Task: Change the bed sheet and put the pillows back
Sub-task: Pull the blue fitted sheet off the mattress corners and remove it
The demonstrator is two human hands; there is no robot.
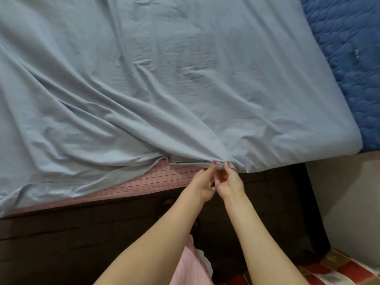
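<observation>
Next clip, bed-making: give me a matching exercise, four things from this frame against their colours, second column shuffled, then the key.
Things:
1. sheet that both hands pinch at its edge
2. layer exposed under the lifted sheet edge
3. bed frame
4. quilted cover at top right

Colours:
A. dark brown
B. deep blue
C. pale blue-grey
D. pink with a dark grid

Pairs: 1-C, 2-D, 3-A, 4-B

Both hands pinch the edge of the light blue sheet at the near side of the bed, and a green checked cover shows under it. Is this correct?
Not quite. The head view shows both the left hand and right hand pinching the light blue bed sheet edge, but the checked cover under it is pink, not green.
</observation>
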